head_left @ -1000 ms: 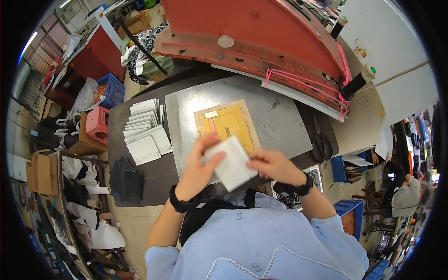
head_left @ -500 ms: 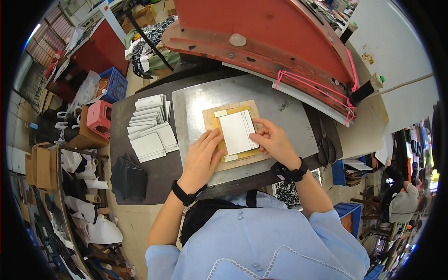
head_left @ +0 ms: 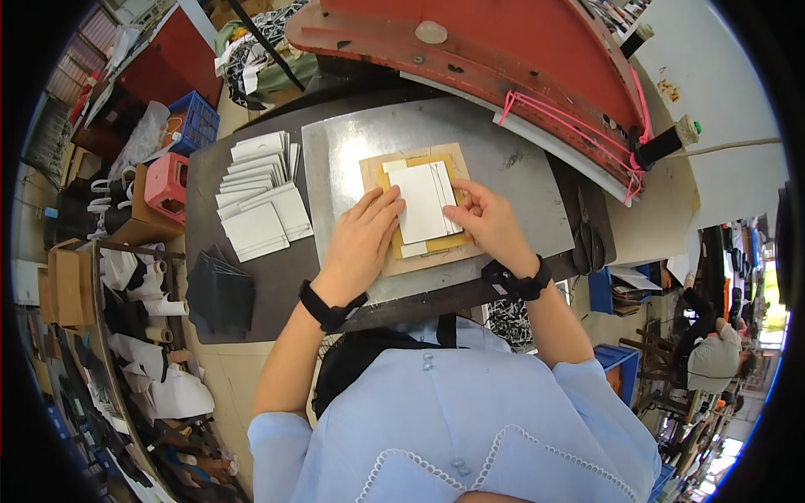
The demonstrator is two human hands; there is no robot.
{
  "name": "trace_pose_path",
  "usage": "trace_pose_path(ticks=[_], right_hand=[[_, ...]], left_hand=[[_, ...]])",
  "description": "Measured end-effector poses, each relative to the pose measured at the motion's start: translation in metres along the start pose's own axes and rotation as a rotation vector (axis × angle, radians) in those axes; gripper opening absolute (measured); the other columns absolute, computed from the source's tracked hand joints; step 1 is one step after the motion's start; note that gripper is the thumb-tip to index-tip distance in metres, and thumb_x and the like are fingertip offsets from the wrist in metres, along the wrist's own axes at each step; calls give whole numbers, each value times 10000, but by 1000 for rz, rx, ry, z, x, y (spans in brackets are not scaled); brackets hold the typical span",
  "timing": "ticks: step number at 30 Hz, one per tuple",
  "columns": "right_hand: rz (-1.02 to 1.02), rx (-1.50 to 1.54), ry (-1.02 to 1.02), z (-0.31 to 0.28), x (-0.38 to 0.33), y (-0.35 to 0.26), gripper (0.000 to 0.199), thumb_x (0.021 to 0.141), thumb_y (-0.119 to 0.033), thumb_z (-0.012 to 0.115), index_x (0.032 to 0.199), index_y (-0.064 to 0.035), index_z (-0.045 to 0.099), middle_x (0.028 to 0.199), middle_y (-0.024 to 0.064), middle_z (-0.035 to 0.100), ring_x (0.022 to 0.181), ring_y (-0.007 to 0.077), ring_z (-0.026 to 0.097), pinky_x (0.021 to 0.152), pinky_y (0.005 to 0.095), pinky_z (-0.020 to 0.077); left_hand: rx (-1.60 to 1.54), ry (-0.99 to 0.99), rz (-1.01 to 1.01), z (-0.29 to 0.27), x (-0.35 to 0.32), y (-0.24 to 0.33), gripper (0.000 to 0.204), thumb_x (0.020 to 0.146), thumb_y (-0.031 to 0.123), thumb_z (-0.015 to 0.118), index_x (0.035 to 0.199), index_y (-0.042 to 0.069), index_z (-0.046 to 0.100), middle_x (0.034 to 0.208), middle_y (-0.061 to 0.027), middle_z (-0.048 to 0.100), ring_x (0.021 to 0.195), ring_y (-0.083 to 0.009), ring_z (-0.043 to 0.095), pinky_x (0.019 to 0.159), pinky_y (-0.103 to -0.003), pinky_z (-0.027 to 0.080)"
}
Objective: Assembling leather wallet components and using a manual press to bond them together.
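Resting left hand (head_left: 360, 241): fingers flat, grasping nothing, at the left edge of the white panel (head_left: 421, 203).
Right hand (head_left: 496, 226): thumb and forefinger at its right edge; pinched or not, can't tell.
White panel: atop the yellow board (head_left: 444, 246), between both hands, long axis running near to far.

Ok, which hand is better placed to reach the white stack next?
Left, I'd judge: the left hand is nearer the white stack, while the right hand is across at the white piece's right edge.
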State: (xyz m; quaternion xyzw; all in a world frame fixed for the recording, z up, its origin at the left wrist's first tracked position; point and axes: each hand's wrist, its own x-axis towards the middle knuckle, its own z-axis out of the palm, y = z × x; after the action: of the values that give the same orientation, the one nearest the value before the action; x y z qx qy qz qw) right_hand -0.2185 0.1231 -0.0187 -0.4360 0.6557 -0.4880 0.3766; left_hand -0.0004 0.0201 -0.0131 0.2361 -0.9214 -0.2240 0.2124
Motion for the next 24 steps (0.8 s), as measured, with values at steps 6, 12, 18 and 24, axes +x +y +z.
trace_pose_path(ticks=[6,12,18,24], right_hand=[[-2,1,-6,-1,0,1,431,906,-136,716,1278,37,585,754,-26,572,569,21,491,489,195,384],[9,-15,13,1,-1,-1,429,907,-130,710,1284,32,584,745,-26,579,574,20,483,491,198,378],[-5,-18,32,3,-2,0,437,903,-125,710,1291,31,581,752,-22,583,595,22,487,518,196,393],[-33,-72,20,1,-1,1,445,901,-122,710,1295,34,577,781,-12,589,624,26,497,544,197,410]], left_hand=[[6,0,-3,0,-2,3,342,966,147,579,1282,15,575,1422,-133,538,1342,-340,457,1050,-410,401],[39,40,25,5,-3,0,404,911,178,656,1273,17,574,1414,-132,539,1331,-322,465,1014,-420,420],[37,19,7,4,-2,1,416,907,183,661,1279,21,571,1427,-129,529,1346,-321,454,1025,-417,417],[44,7,13,2,-3,1,433,903,204,670,1286,28,573,1435,-115,526,1358,-308,448,1037,-416,410]])
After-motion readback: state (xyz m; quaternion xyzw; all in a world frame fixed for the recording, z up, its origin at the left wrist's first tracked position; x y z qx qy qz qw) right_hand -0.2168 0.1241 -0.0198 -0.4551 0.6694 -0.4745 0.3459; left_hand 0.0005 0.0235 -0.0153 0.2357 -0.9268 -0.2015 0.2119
